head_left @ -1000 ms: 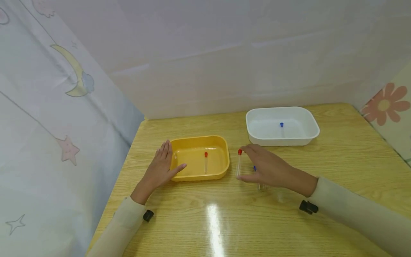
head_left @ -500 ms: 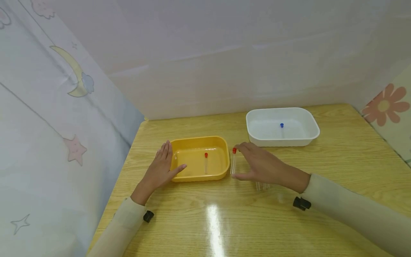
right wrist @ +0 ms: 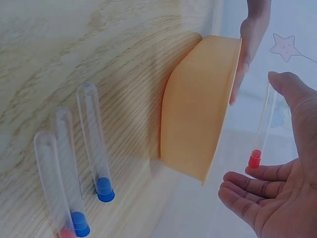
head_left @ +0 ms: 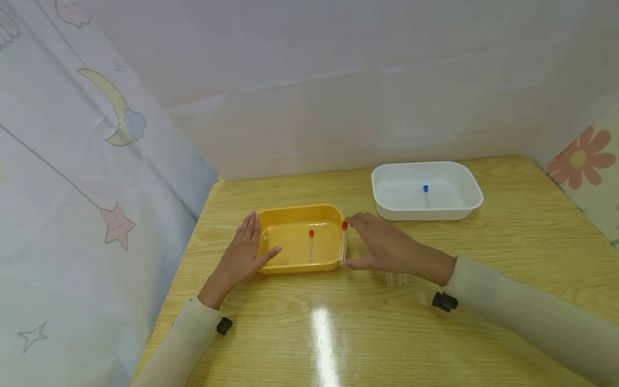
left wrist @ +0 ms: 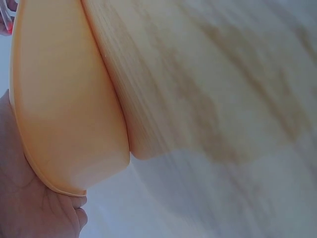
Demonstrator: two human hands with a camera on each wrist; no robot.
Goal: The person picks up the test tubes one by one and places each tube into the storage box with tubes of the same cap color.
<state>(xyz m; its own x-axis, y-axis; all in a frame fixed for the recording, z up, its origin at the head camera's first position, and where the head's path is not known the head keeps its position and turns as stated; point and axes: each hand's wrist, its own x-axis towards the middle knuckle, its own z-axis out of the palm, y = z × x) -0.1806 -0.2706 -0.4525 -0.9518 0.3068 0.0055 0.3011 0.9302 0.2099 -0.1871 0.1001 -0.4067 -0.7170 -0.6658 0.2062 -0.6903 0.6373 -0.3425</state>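
My right hand point(head_left: 382, 243) holds a clear test tube point(right wrist: 263, 121) with a red cap, thumb at its rounded end and a fingertip at the cap. In the head view the tube overlaps the right rim of the yellow tray point(head_left: 290, 267); the right wrist view has it above rim height. My left hand point(head_left: 240, 252) rests on the tray's left end, fingers straight along the outside and thumb over the front rim. A second red-capped test tube point(head_left: 311, 248) lies inside this tray. The left wrist view shows the tray wall point(left wrist: 74, 99) against the left palm point(left wrist: 34, 198).
On the table under the right hand lie several test tubes, among them a blue-capped one point(right wrist: 96, 144) and one with a reddish cap point(right wrist: 52, 183). A white tray point(head_left: 425, 214) at the back right contains a blue-capped tube point(head_left: 426, 189). A pale curtain point(head_left: 309, 107) hangs behind the table.
My right hand has moved left with the red-capped test tube, from beside the yellow tray to its right rim. The left hand has stayed on the tray.
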